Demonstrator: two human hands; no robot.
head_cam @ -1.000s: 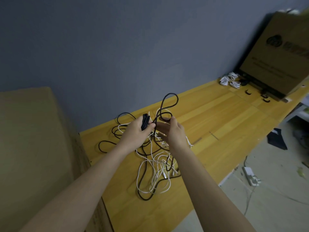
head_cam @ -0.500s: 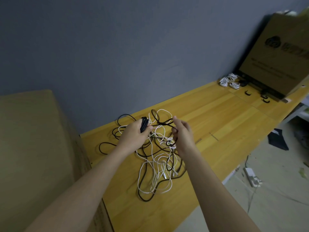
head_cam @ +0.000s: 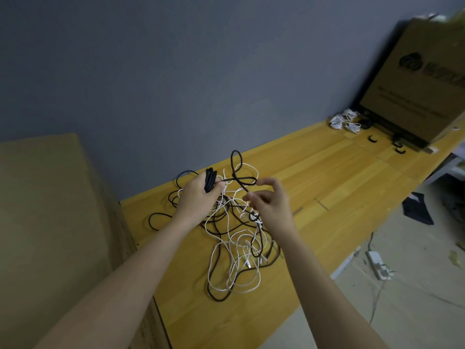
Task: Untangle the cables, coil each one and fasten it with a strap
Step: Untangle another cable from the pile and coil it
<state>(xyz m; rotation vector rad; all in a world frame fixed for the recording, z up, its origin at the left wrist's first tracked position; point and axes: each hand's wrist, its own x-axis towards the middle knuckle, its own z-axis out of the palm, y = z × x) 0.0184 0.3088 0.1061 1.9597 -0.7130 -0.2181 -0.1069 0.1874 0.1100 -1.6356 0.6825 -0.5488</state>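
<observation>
You've got three white coils (head_cam: 344, 120) at the tabletop's far end, plus three black straps (head_cam: 373, 138).

A long yellow wooden bench (head_cam: 314, 177) runs along the wall. A messy pile of black and white cables (head_cam: 236, 250) lies on it. Far down the bench sit small white cable bundles (head_cam: 343, 120), a few little black straps (head_cam: 372, 139), and a big cardboard box (head_cam: 415, 91). Another cardboard box (head_cam: 50, 222) stands at the near end.
</observation>
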